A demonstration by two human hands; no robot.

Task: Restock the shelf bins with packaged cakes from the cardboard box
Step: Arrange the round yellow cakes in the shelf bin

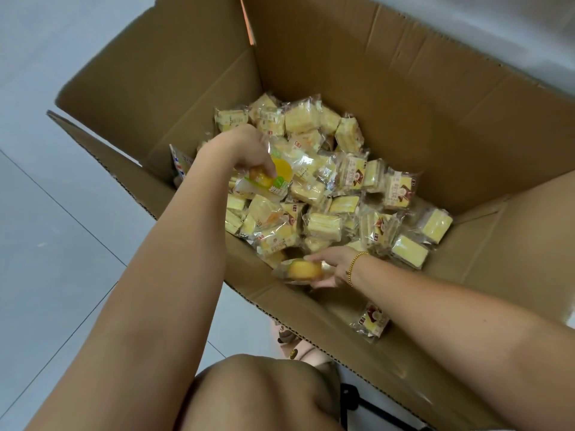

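The left hand (245, 150) reached down into the open cardboard box (404, 104), its fingers curled round a clear packet with a green label (273, 181) that showed something round and orange-yellow inside. Beyond and beneath that hand lay the heap of packaged cakes (326, 197), pale yellow squares in clear wrappers, crowded against one another and covering the box's bottom. Just outside the left forearm, a blue-and-white packet (180, 163) stood wedged against the box wall. The right hand (334, 269), nearer the person, gripped a round yellow cake in a clear wrapper (303, 270) close against the near wall of the box, with the edge of the heap just past its knuckles. A bracelet of gold beads (354, 265) circled the right wrist. Under the right forearm, one stray packet (370, 321) lay alone on the near flap (311, 306), apart from the heap. Below both arms a bare knee (264, 390) rose, and a sandalled foot (292, 346) showed beside the flap on the grey tiled floor (62, 244).
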